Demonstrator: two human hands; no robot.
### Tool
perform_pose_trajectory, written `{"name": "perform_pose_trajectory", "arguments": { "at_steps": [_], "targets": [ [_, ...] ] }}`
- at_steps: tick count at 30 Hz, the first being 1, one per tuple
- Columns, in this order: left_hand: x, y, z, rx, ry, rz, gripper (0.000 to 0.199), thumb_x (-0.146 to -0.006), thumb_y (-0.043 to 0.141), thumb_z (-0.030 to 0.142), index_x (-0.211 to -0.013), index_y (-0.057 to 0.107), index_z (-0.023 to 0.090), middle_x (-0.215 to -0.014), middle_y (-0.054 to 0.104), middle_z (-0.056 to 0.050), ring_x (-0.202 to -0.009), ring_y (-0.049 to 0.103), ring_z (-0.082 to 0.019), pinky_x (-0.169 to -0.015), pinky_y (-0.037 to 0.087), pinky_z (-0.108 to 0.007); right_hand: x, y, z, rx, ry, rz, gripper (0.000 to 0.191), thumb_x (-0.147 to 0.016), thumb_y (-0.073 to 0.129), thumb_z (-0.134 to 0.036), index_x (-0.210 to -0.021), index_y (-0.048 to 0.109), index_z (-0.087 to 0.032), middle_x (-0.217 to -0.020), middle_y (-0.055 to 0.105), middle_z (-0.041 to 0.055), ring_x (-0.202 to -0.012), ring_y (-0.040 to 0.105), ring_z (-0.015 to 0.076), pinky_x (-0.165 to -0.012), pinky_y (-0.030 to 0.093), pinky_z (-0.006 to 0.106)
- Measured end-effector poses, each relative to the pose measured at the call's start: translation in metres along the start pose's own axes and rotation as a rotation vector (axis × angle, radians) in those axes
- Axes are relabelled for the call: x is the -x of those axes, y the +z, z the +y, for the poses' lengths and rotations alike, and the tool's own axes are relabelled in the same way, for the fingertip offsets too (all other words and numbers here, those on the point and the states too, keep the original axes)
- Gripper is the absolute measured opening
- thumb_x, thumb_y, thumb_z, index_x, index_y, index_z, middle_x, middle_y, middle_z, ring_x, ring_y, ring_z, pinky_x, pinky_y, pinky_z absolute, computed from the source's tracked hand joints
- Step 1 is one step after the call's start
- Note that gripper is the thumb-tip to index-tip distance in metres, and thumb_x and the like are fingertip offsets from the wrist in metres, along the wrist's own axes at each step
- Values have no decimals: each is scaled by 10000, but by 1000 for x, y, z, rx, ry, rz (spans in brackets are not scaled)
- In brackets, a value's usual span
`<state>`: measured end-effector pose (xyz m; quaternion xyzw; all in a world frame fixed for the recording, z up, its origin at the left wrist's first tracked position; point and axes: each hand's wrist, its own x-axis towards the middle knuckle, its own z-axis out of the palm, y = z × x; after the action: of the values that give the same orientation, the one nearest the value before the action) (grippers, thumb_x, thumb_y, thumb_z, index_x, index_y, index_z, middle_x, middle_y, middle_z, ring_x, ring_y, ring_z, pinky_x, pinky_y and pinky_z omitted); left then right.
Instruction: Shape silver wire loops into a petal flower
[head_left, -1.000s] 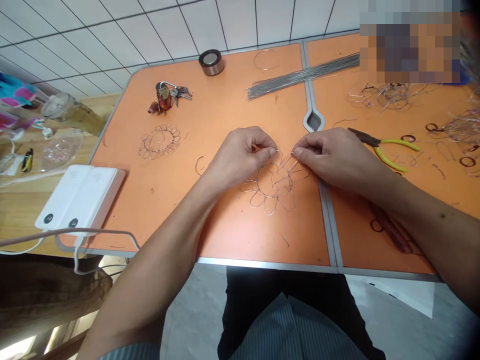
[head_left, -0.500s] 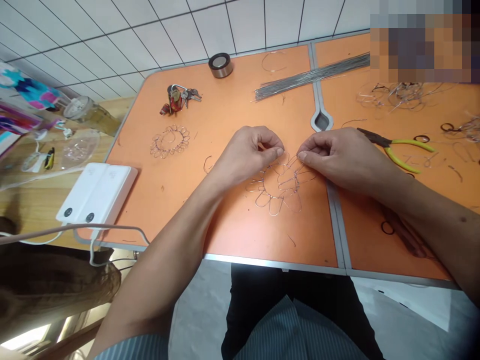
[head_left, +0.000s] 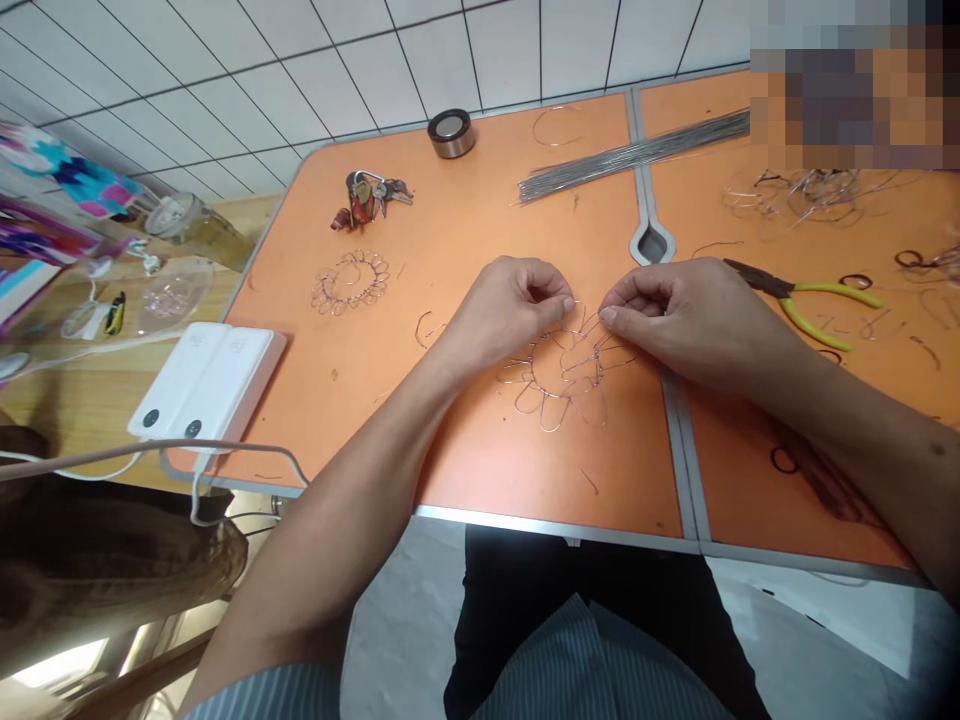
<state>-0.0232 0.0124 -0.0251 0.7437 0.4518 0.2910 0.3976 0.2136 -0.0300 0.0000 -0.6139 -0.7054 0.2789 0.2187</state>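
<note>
A flower-shaped wire ring [head_left: 559, 396] with looped petals lies on the orange table, between and just below my hands. My left hand [head_left: 529, 300] pinches a wire loop at its upper edge between thumb and forefinger. With thumb and forefinger closed, my right hand [head_left: 660, 305] grips another wire loop at the upper right of the same ring. The fingertips cover the ends of both loops. A second, smaller looped wire ring [head_left: 350, 283] rests to the left. Yellow-handled pliers [head_left: 814, 300] lie just right of my right hand, partly behind the wrist.
A bundle of straight wires [head_left: 630, 157] crosses the table's seam at the back. Around are a tape roll [head_left: 451, 135], keys [head_left: 373, 200], tangled wire [head_left: 814, 195] and a white power bank [head_left: 210, 385] with cables. Dark red handles [head_left: 825, 475] show under my right forearm.
The whole view has shifted slightly, so everything appears a little further right. Both hands keep their pinch on the wire ring, with hardly any movement between them.
</note>
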Motion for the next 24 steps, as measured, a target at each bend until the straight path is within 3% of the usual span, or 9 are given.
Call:
{"name": "perform_pose_trajectory", "arguments": {
  "at_steps": [6,9,18,24],
  "targets": [
    [9,-17,11,-173,161,33,93,-916,729,119,-913,763,205,-1013,784,-57,-946,713,-205,-900,613,-384,0,0,-1,11,12,20,84,-900,773,-232,-873,853,-239,-759,770,31,-719,678,230,-750,498,394],
    [17,-25,18,-320,253,-27,171,-905,694,84,-965,779,220,-1072,758,-65,-1009,712,-228,-958,624,-422,0,0,-1,6,9,23,89,-893,767,-216,-850,841,-239,-737,757,26,-702,664,222,-738,490,389],
    [26,-25,18,-579,363,-220,295,-956,678,67,-1108,852,249,-1072,710,-62,-1039,684,-249,-897,584,-410,-1,-1,2,34,8,29,115,-872,754,-182,-811,829,-245,-728,761,16,-711,675,225,-690,454,384],
    [23,-17,13,-635,359,-219,270,-978,699,94,-1155,840,242,-1128,739,-72,-1086,704,-271,-856,562,-407,-2,1,5,39,2,26,102,-883,761,-210,-827,837,-249,-732,766,16,-712,684,230,-680,460,386]
  ]
}}
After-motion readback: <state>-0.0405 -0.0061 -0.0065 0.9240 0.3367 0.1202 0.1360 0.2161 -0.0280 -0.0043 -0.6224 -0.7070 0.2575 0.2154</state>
